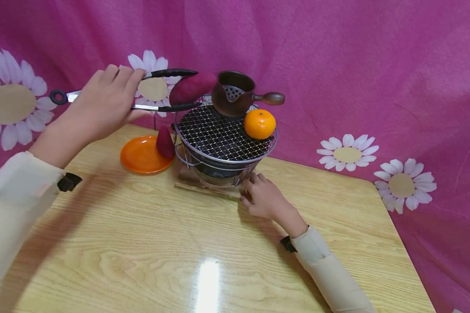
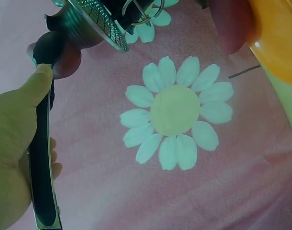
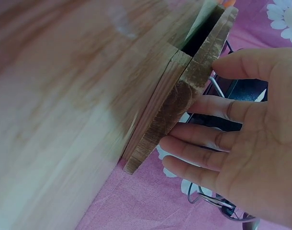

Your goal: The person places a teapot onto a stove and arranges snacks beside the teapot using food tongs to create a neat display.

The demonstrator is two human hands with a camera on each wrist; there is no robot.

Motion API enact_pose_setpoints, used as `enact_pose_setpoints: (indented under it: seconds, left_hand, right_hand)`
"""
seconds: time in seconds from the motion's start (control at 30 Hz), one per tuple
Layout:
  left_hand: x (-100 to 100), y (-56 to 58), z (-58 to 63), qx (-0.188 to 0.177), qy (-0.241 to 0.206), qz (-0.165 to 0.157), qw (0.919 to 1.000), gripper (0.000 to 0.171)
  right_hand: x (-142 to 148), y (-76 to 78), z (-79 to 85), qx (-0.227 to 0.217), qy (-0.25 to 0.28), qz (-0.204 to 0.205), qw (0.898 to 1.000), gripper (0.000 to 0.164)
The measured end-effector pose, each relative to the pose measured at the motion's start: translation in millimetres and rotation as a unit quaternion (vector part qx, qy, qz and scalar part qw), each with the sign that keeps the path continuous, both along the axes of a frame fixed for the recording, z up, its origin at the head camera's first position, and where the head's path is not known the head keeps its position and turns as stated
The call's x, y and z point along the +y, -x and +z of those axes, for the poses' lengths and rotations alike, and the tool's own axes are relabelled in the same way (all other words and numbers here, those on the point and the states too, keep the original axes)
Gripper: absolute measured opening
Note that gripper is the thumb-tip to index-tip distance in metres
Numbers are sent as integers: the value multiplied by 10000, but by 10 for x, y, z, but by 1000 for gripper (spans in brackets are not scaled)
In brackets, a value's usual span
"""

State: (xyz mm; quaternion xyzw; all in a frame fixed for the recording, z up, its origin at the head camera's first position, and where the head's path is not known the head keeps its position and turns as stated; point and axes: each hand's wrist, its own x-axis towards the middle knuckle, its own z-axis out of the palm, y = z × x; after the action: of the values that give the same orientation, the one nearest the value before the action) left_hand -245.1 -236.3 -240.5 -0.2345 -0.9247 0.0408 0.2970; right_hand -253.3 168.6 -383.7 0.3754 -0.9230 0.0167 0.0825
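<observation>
My left hand (image 1: 111,98) grips a pair of metal tongs (image 1: 148,107) with black tips, raised at the grill's left. Between the tips is a purple sweet potato (image 1: 192,89), beside a dark brown side-handled pot (image 1: 235,104). The left wrist view shows the thumb along the tongs' black grip (image 2: 43,158). The pot and an orange mandarin (image 1: 260,124) sit on the wire mesh (image 1: 223,141) of a round tabletop grill. Low at the grill's right front, my right hand (image 1: 264,198) touches the wooden board (image 3: 184,91) under it, fingers extended and fingertips at its edge.
An orange plate (image 1: 141,156) lies left of the grill, with a second purple sweet potato (image 1: 165,144) on its right side. The wooden table (image 1: 160,243) reaches back to a magenta cloth (image 1: 321,65) printed with white daisies.
</observation>
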Motion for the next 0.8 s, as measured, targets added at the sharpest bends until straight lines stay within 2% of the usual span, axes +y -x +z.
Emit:
enact_pose_setpoints:
  seconds: [0.23, 0.5, 0.8]
  left_hand:
    - [30, 42, 9, 38, 259, -210, 9994, 79]
    - [61, 90, 21, 450, 598, -566, 9956, 79]
    - [42, 132, 68, 677, 957, -565, 9915, 85]
  right_hand:
    - [2, -3, 0, 56, -23, 21, 10000, 19]
    - [-13, -8, 12, 81, -13, 77, 9999, 18]
    - [-29, -6, 14, 53, -17, 107, 9999, 19]
